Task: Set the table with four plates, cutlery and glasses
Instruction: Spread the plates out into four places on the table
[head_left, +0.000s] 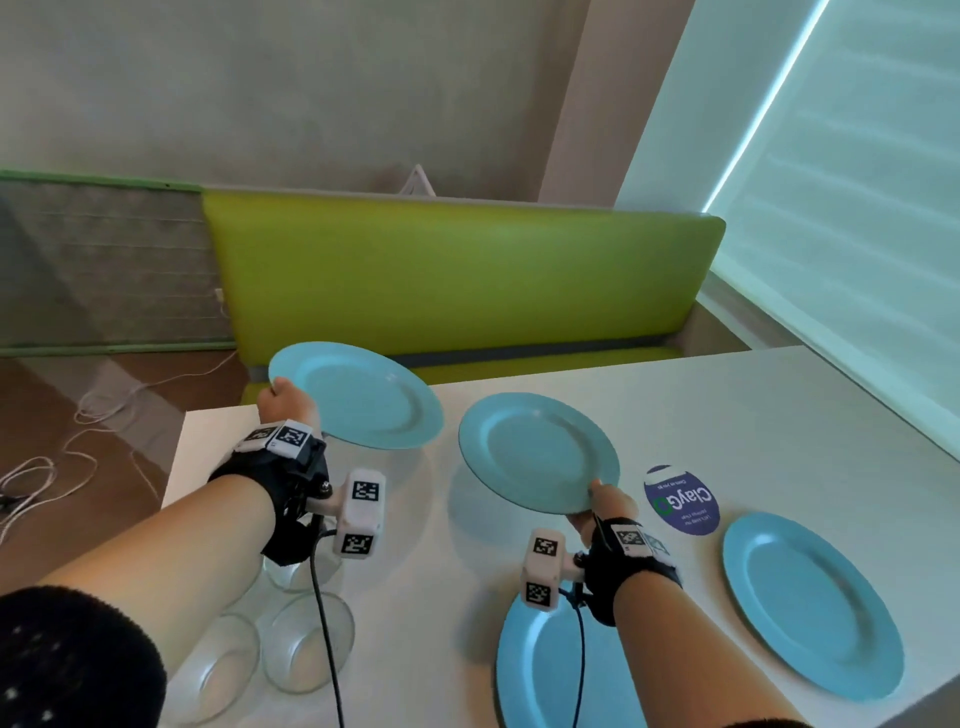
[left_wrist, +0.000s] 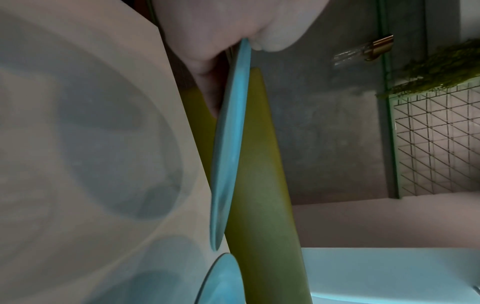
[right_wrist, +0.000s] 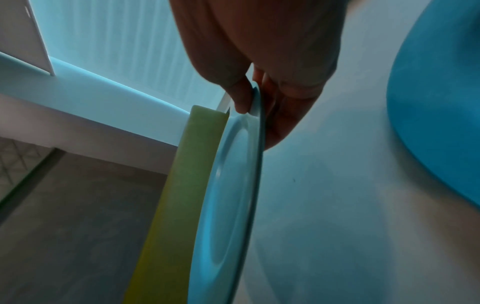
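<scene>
My left hand (head_left: 284, 399) pinches the near rim of a blue plate (head_left: 358, 395) held in the air over the table's far left corner; the left wrist view shows this plate (left_wrist: 228, 144) edge-on. My right hand (head_left: 602, 506) pinches the near rim of a second blue plate (head_left: 537, 449), also lifted above the white table (head_left: 779, 415); thumb on top, fingers beneath this plate (right_wrist: 233, 195) in the right wrist view. Two more blue plates lie flat: one (head_left: 810, 605) at the right, one (head_left: 540, 670) at the near edge under my right wrist.
Several clear glasses (head_left: 306, 644) stand at the near left of the table, below my left forearm. A round dark-blue sticker (head_left: 680, 501) is on the tabletop between the plates. A green bench (head_left: 457, 275) stands behind the table. Cables lie on the floor at the left.
</scene>
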